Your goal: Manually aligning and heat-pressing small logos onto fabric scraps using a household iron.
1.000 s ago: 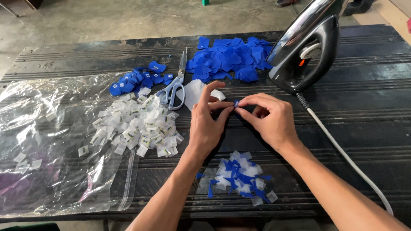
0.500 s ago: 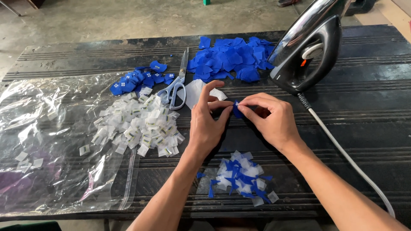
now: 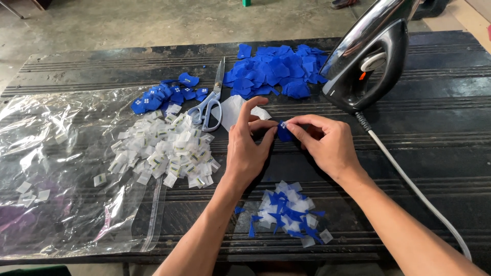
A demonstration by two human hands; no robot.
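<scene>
1. The person's left hand (image 3: 245, 153) is bare, with no glove, ring or watch in sight.
2. The right hand (image 3: 327, 145) is bare too, its fingernails cut short.
3. Both forearms show uncovered to the lower edge of the view; no sleeve or cuff reaches them.

It looked like a small sewing workshop. A dark ridged worktable (image 3: 450, 128) stood on a bare concrete floor (image 3: 128, 23). Beyond the hands lay scissors (image 3: 209, 102), a pile of blue fabric pieces (image 3: 276, 69) and a heavy iron (image 3: 368, 61); white labels (image 3: 163, 151) lay left of them.
</scene>
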